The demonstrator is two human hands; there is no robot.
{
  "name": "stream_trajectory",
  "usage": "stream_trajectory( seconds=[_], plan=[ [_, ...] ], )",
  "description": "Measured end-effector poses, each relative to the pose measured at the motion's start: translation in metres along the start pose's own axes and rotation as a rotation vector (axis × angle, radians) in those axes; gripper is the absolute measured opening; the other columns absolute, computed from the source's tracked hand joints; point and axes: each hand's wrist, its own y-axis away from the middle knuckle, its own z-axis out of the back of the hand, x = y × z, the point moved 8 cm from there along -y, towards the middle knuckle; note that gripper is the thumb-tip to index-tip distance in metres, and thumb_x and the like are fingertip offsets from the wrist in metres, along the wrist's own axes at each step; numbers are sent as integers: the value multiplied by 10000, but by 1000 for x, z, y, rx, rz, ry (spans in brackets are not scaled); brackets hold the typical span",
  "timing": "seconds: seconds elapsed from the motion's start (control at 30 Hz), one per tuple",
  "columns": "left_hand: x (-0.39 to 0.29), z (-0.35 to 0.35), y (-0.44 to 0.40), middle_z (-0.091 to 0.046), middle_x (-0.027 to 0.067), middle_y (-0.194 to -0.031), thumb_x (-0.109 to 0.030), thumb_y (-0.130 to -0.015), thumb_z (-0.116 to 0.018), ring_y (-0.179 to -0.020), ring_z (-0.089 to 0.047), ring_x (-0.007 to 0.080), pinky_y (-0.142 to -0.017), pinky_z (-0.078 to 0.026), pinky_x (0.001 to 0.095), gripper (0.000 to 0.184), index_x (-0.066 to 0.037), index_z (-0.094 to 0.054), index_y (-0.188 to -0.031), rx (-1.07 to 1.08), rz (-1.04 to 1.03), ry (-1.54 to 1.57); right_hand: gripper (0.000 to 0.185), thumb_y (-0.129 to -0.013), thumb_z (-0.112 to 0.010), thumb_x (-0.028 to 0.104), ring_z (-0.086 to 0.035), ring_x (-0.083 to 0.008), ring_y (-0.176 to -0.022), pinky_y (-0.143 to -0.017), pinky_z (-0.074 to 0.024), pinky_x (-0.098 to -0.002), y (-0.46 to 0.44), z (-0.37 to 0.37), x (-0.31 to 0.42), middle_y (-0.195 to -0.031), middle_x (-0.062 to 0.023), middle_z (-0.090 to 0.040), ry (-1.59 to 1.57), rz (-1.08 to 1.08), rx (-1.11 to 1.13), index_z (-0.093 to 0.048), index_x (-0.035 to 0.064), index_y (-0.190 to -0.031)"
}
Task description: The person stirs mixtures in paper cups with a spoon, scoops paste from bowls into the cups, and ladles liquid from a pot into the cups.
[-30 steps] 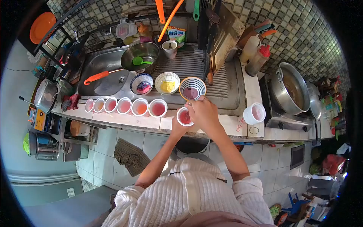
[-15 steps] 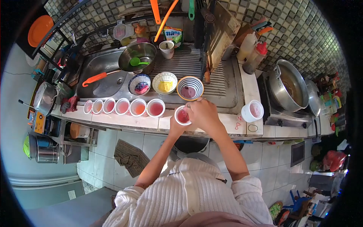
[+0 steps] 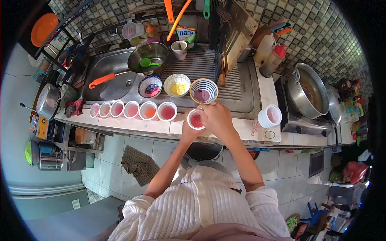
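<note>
My left hand [image 3: 189, 131] is wrapped round a white-rimmed cup [image 3: 196, 119] of red contents at the counter's front edge. Over that cup's right side is my right hand [image 3: 216, 119], fingers closed together; whatever it pinches is hidden. Just behind it stands a striped bowl [image 3: 204, 91] with purple contents. To its left are a bowl [image 3: 177, 85] with yellow contents and a blue-patterned bowl [image 3: 150, 86] with pink and dark contents. Several filled cups, among them a red one [image 3: 167, 111] and an orange one [image 3: 148, 111], line the counter leftward.
A white cup [image 3: 269, 116] stands on the counter [image 3: 241, 127] to the right, before a stove with a large pot [image 3: 309, 91]. Behind the bowls, a metal pan [image 3: 148, 59] with a green spoon rests by the sink [image 3: 105, 74]. Bottles [image 3: 273, 61] stand at the back right.
Both hands stay at the same cup, with only slight movement of the right hand. The whole view shifts a little.
</note>
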Motion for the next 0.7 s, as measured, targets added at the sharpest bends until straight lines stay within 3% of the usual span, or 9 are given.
stream_trajectory(
  seconds=[0.07,0.1,0.17,0.3,0.37,0.47,0.57,0.63,0.7],
  plan=[
    [-18,6,4,-444,130,-1264,-139,-594,-820,-1119,-486,210,-943,-411,340,791,-35,-379,-1242,-109,-185,256,199,-806,-565,261,-613,-320,-750,-677,-486,-422,1,-2,2,-797,-138,-638,-31,44,9,-684,107,-846],
    [-20,6,6,-444,130,-1264,-139,-594,-820,-1119,-486,210,-943,-411,340,791,-35,-379,-1242,-108,-184,257,199,-807,-563,261,-613,-322,-748,-678,-486,-423,0,-3,-1,-786,-141,-639,-38,20,40,-684,108,-849],
    [-31,8,10,-314,136,-1373,-152,-614,-812,-1198,-411,231,-993,-368,351,895,-38,-276,-1322,-112,-276,254,199,-808,-562,261,-613,-323,-746,-679,-486,-424,1,-5,-5,-776,-145,-640,-46,-4,71,-683,109,-851],
    [-28,7,9,-349,141,-1359,-111,-643,-758,-1238,-367,227,-1006,-340,354,871,-38,-259,-1353,-17,-182,256,201,-808,-561,259,-607,-330,-742,-677,-484,-425,5,5,-4,-765,-149,-638,-45,5,68,-682,107,-857],
    [-23,9,6,-442,129,-1302,-143,-650,-780,-1141,-481,213,-962,-391,328,785,-12,-358,-1299,-32,-93,115,203,-808,-561,259,-603,-334,-742,-677,-482,-428,5,6,-5,-767,-153,-635,-17,-12,99,-681,105,-860],
    [-27,9,5,-501,120,-1239,-124,-656,-766,-1098,-515,203,-942,-403,313,720,-4,-405,-1267,-40,-122,138,202,-806,-568,262,-596,-341,-742,-675,-481,-432,1,8,-11,-767,-159,-627,4,-69,-25,-680,104,-863],
    [-16,11,6,-500,119,-1232,-107,-656,-756,-1088,-516,191,-933,-407,305,714,-7,-402,-1268,-37,-135,112,199,-804,-576,263,-596,-337,-750,-677,-481,-429,1,4,-3,-777,-160,-626,-85,45,-42,-679,105,-866],
    [-25,11,4,-505,119,-1221,-104,-652,-755,-1084,-517,186,-930,-410,304,713,-8,-405,-1265,-27,-136,121,192,-802,-576,249,-599,-330,-755,-681,-481,-423,3,-3,2,-798,-160,-629,-34,76,159,-681,102,-867],
    [-31,10,5,-511,118,-1210,-102,-648,-754,-1081,-517,182,-927,-412,302,711,-9,-409,-1262,-12,-136,129,196,-802,-573,250,-600,-329,-764,-689,-480,-424,1,4,-2,-801,-162,-630,-7,-6,134,-683,101,-867]
  ],
)
